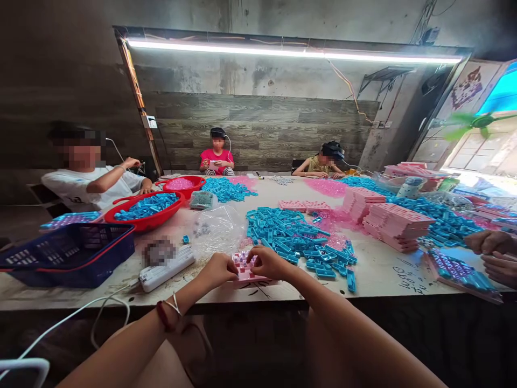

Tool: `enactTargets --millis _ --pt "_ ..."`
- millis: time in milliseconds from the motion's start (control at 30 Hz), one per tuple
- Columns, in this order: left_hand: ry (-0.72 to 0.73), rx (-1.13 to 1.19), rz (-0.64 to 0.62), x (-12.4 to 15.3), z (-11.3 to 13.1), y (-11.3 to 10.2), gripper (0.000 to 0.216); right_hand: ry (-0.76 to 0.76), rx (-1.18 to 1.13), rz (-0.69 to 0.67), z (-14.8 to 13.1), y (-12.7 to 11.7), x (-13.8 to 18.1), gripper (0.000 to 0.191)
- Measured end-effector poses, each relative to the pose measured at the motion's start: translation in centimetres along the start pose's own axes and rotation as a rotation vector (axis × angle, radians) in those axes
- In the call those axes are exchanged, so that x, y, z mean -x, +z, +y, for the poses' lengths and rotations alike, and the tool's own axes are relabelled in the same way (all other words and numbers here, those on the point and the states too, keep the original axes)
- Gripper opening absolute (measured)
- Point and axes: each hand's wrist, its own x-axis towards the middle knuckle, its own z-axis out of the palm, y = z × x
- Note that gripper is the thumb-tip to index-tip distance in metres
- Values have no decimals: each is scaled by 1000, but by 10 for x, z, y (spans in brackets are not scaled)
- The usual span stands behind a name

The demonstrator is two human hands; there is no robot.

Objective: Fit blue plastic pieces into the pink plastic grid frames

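A small pink tray (245,271) lies flat near the front edge of the surface, its grid partly filled with small pieces.

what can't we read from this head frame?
- Pink tray: the left hand and right hand cover its ends; grip unclear.
- Small parts in tray: too small to identify.
- White device: top blurred out.
- Co-worker's hands: cut off by right edge.
- Writing on the table: too small to read.

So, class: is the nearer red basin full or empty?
Full: the nearer red basin near the table's left end is heaped with blue pieces up to its rim.
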Motion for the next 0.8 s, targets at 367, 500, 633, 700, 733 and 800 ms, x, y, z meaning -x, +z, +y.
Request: enactTargets --millis 367,500,633,700,733,800 --pt "22 -54 8 0 0 0 19 18 -35 -32 1 1 0 25" --pt "24 -60 1 2 0 -2 20 29 -71 -58 -1 5 1 21" --pt "23 -97 9 4 -1 -5 24 -57 -106 0 -1 18 -2 19" --pt "19 -91 4 4 -2 -6 25 -104 -117 12 -1 26 -5 18" --pt "22 -88 3 4 -3 -6 26 -126 -114 13 0 30 -6 18" --pt "33 -91 -3 5 -3 -7 24 -168 -104 11 0 35 -8 19"
